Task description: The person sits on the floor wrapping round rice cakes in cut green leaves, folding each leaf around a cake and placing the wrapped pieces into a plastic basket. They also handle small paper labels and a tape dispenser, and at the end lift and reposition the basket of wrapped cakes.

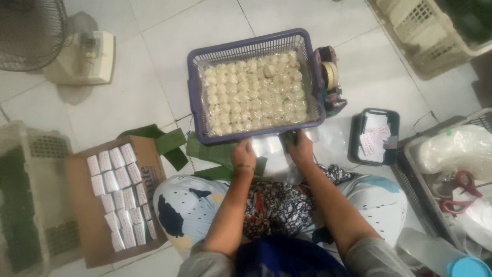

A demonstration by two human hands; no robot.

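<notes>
My left hand (pixel 243 155) and my right hand (pixel 300 149) are held close together just in front of a purple plastic basket (pixel 193 82). Both grip clear plastic bags (pixel 270 146) that lie on green leaf pieces (pixel 205 151). The basket is lined with clear film and filled with several rows of small white round food balls (pixel 253 92). I sit on the tiled floor with my knees either side of my arms.
A tape dispenser (pixel 329 77) stands right of the basket. A dark tray with paper slips (pixel 376 136) lies further right, beside a basket holding red scissors (pixel 461 191). A cardboard sheet with white labels (pixel 120 197) lies left. A fan (pixel 31 31) stands at top left.
</notes>
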